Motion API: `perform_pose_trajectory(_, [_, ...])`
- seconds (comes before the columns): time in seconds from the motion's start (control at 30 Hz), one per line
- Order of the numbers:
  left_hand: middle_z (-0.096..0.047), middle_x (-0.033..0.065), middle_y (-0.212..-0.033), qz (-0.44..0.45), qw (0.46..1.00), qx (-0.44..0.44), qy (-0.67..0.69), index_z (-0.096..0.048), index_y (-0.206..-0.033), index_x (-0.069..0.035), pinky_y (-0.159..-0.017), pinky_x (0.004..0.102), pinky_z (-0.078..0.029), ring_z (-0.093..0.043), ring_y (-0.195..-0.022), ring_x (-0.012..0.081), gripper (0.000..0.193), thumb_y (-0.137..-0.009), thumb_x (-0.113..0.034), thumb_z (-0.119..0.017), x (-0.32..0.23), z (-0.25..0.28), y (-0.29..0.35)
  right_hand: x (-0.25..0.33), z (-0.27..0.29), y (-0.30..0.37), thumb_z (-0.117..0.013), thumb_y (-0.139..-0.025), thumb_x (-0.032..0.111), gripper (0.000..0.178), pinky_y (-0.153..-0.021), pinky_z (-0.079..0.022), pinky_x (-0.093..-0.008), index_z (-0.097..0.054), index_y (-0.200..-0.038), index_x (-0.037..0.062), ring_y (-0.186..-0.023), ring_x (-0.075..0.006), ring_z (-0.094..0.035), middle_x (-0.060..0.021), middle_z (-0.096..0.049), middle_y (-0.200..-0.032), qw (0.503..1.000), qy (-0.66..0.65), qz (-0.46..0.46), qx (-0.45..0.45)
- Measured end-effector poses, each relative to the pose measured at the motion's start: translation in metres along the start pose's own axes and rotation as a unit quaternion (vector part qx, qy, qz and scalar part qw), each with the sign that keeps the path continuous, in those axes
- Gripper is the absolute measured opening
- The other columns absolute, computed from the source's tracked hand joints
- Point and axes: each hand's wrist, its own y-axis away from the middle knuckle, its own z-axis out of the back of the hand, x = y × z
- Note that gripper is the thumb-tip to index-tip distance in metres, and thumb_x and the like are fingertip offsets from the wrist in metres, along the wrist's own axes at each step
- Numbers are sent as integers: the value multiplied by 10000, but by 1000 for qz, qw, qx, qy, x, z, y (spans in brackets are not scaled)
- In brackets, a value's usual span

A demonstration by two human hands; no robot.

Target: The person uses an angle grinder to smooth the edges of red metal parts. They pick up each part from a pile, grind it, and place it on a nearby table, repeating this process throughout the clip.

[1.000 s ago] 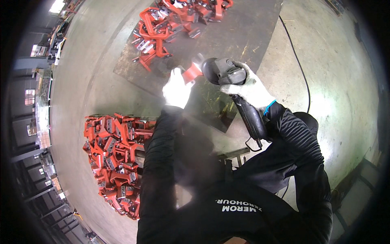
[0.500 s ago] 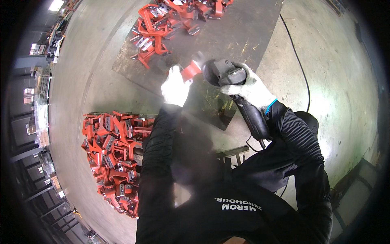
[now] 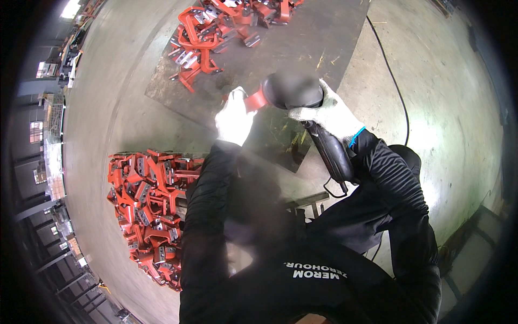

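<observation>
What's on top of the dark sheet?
A heap of red brackets toward the far left of the dark sheet, plus yellowish flecks. Covered: the surface beneath the heap, and areas hidden behind the left hand, right hand and grinder.

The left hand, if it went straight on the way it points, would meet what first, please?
Probably the heap of red brackets on the dark sheet, though the left hand, gripping a single bracket, may pass above, since its height is unclear.

A curved red bracket (image 3: 256, 101) meets a black angle grinder (image 3: 329, 153) slanting down rightward
</observation>
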Motion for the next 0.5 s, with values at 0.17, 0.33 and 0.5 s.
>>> perform_pose_trajectory(0.17, [-661,91,-1205,-6,1000,-3,-1,-547,-1288,-118,-819,430,-556,-699,-1010,345,608,-782,-253,-855,-3,-1,-9,-4,6,8,-914,-753,152,844,-995,-515,-337,-461,-1453,24,-1141,-183,-626,-100,-658,-1254,1000,2,15,-8])
perform_pose_trajectory(0.33, [-659,79,-1198,-41,998,-42,11,-540,-1294,-126,-808,422,-559,-698,-1008,331,632,-768,-265,-863,6,-4,2,1,2,-1,-908,-758,142,813,-978,-522,-333,-476,-1439,30,-1119,-179,-632,-94,-664,-1238,999,-26,-13,19])
perform_pose_trajectory(0.5, [-657,76,-1215,-37,999,-30,-27,-537,-1316,-122,-823,416,-562,-698,-1025,319,664,-761,-279,-867,12,-8,-2,22,-5,15,-902,-768,139,763,-914,-544,-320,-497,-1406,34,-1043,-158,-648,-81,-669,-1203,999,-35,-29,13])
